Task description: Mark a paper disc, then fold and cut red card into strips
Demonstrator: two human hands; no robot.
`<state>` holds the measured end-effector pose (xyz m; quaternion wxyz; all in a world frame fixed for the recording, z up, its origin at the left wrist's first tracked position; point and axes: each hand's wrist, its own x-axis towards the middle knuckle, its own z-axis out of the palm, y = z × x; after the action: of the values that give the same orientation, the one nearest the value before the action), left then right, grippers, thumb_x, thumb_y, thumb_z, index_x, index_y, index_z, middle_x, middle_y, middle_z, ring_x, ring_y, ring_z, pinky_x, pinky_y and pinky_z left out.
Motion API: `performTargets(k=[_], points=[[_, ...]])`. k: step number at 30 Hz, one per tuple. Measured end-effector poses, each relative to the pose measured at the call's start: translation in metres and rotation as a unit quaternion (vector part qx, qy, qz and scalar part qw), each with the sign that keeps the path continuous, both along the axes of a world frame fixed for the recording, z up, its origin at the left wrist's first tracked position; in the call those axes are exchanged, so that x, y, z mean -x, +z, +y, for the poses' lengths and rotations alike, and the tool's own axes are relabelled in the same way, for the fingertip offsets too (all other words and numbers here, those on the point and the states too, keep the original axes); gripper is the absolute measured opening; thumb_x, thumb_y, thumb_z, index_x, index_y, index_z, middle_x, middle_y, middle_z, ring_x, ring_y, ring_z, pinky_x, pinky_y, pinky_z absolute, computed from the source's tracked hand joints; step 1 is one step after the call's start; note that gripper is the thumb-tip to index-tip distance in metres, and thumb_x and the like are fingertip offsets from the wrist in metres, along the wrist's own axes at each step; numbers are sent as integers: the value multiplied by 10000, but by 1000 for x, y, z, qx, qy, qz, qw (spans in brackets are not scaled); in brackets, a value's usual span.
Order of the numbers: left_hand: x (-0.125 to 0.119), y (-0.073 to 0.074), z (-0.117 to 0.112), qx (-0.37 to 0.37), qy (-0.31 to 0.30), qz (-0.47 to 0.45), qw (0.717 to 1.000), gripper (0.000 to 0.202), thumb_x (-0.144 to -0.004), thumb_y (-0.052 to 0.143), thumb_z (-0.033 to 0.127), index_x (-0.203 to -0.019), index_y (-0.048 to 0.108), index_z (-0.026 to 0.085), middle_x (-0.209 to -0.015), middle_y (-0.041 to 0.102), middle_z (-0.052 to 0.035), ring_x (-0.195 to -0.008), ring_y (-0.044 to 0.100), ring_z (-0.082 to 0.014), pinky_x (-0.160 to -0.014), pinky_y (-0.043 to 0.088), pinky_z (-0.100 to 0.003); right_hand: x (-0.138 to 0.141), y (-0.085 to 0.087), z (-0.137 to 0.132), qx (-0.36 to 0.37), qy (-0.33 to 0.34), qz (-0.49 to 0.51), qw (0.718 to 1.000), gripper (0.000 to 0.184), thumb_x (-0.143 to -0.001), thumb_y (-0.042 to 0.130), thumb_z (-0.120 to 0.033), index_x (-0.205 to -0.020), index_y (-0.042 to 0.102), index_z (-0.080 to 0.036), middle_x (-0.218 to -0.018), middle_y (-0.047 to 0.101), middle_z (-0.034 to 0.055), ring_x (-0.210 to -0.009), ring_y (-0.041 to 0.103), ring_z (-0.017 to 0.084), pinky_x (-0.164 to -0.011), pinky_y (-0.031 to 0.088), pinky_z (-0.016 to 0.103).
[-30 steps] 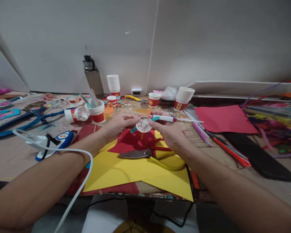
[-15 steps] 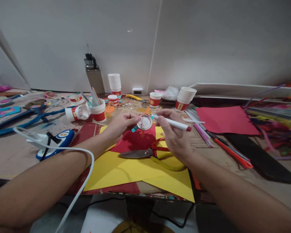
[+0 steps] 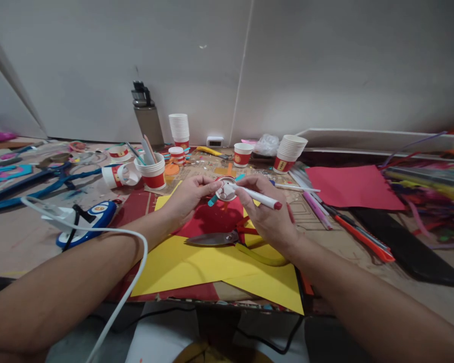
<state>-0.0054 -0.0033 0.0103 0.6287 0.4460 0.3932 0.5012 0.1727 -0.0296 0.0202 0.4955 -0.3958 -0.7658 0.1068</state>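
My left hand point(image 3: 191, 197) pinches the side of a small paper cup point(image 3: 227, 193), whose round white bottom faces me with dark red lines drawn on it. Teal pieces stick out at the cup's edge. In my right hand point(image 3: 267, 209) is a white marker point(image 3: 259, 196) with a red end; its tip points at the cup's bottom, and my fingers partly cover the cup's right side. Below both hands, large scissors point(image 3: 214, 239) with red and yellow handles lie across red paper point(image 3: 208, 219) and yellow paper point(image 3: 174, 269).
A cup holding pens point(image 3: 154, 179) and a tipped cup point(image 3: 111, 177) stand to the left, near a blue-and-white power strip point(image 3: 102, 214). Stacked paper cups point(image 3: 290, 151) are at the back. At the right lie red paper point(image 3: 353, 186) and a red utility knife point(image 3: 363, 237). A white cable point(image 3: 136, 272) crosses my left forearm.
My right hand has moved slightly left and tilted, bringing the marker's tip from the cup's right edge onto its white bottom. The cup has shifted only a little.
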Motion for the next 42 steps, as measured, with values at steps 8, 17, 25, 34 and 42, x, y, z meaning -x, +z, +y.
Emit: performTargets(k=[8, 17, 25, 34, 42], points=[[0, -1, -1, -11, -7, -6, 1000, 309, -636, 809, 312, -761, 603, 118, -706, 663, -32, -596, 600, -96, -575, 459, -212, 1, 0, 0, 6, -8, -1, 1000, 53, -868, 586, -244, -872, 557, -199, -813, 653, 13, -689, 587, 134, -611, 438, 260], [-1, 0, -4, -23, -10, -8, 1000, 293, -650, 800, 306, -758, 602, 118, -706, 660, -29, -596, 590, -88, -580, 455, -210, 2, 0, 0, 3, -12, -9, 1000, 45, -860, 594, -240, -863, 576, -198, -832, 669, 31, -734, 610, 154, -641, 458, 279], [0, -2, -4, -26, -11, 5, 1000, 310, -655, 799, 312, -790, 593, 122, -723, 661, -31, -598, 587, -94, -583, 450, -220, 1, 0, 0, 8, -17, -12, 1000, 55, -868, 588, -253, -858, 584, -199, -830, 671, 29, -760, 615, 160, -670, 458, 286], [-1, -3, -4, -35, -6, 5, 999, 292, -670, 788, 319, -782, 597, 128, -744, 665, -35, -629, 598, -97, -602, 446, -221, 1, 0, 0, 7, -27, -13, 1000, 61, -868, 582, -255, -838, 577, -202, -820, 669, 31, -751, 606, 164, -668, 454, 298], [-1, -2, -5, -36, -10, 3, 999, 298, -674, 785, 329, -782, 590, 131, -733, 661, -27, -622, 596, -96, -588, 442, -219, 0, -1, 0, -4, -32, -12, 999, 58, -864, 581, -251, -842, 573, -198, -816, 665, 32, -744, 605, 163, -664, 454, 298]])
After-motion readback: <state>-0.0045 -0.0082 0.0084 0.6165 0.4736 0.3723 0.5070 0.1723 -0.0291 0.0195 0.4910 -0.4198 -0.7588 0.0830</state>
